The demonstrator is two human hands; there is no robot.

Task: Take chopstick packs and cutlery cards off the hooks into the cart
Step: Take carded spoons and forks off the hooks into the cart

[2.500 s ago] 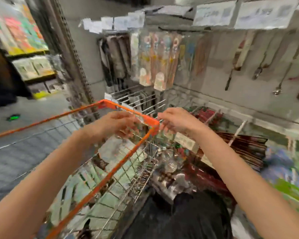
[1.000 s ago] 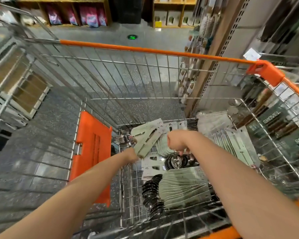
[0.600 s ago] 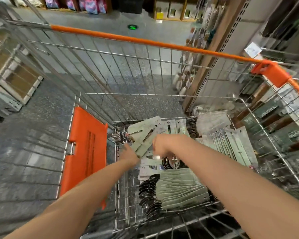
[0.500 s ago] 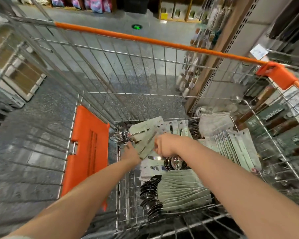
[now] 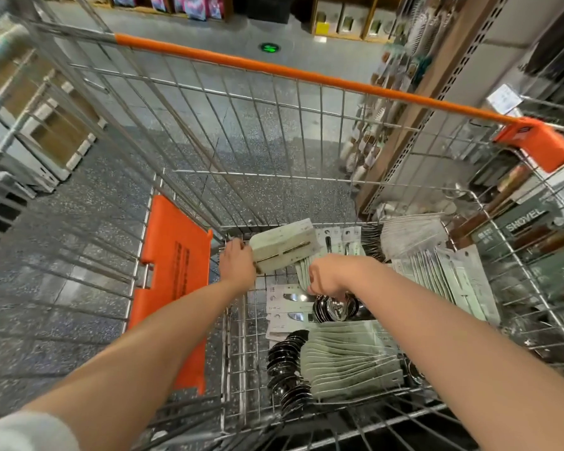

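Even, bright overhead light is seen; straight lines are bowed by wide-angle distortion, and the edges are blurred.

The cart (image 5: pixel 241 131) is silver wire with an orange rim and flap. Pale green cutlery cards (image 5: pixel 349 362) fill it, over speckled grey floor (image 5: pixel 79 203)

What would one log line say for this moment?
left hand: holds card stack | right hand: low among cards, grip unclear | place: inside cart
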